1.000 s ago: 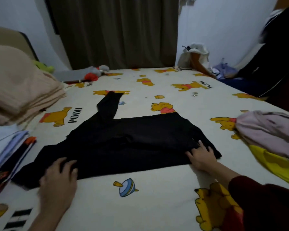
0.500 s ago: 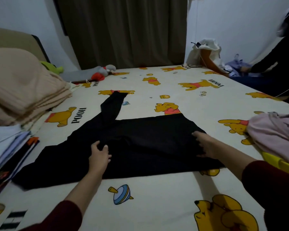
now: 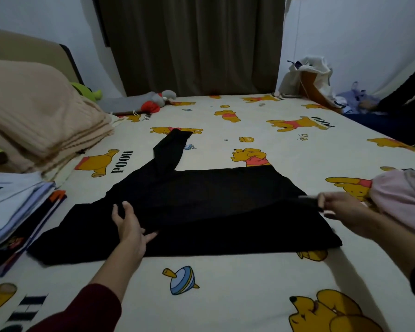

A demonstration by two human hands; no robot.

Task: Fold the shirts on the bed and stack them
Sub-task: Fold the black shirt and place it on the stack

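Note:
A black long-sleeved shirt [image 3: 213,207] lies spread flat across the bed [image 3: 225,295], one sleeve pointing away toward the curtain and one toward the near left. My left hand [image 3: 130,226] rests flat on its left part with fingers spread. My right hand [image 3: 340,209] pinches the shirt's right edge and lifts it slightly off the sheet. A stack of folded shirts [image 3: 12,207] lies at the left edge of the bed. A pink garment [image 3: 403,200] lies bunched at the right edge, over something yellow.
A folded beige blanket [image 3: 34,116] sits at the far left, with a green plush behind it. A grey and red soft toy [image 3: 151,101] lies by the dark curtain. A white bag [image 3: 307,77] stands at the far right corner. Another person in dark clothes [image 3: 407,101] is at the right.
My left hand moved from the near left sleeve up onto the shirt's body. My right hand slid from pressing the lower right corner to pinching and lifting the right edge.

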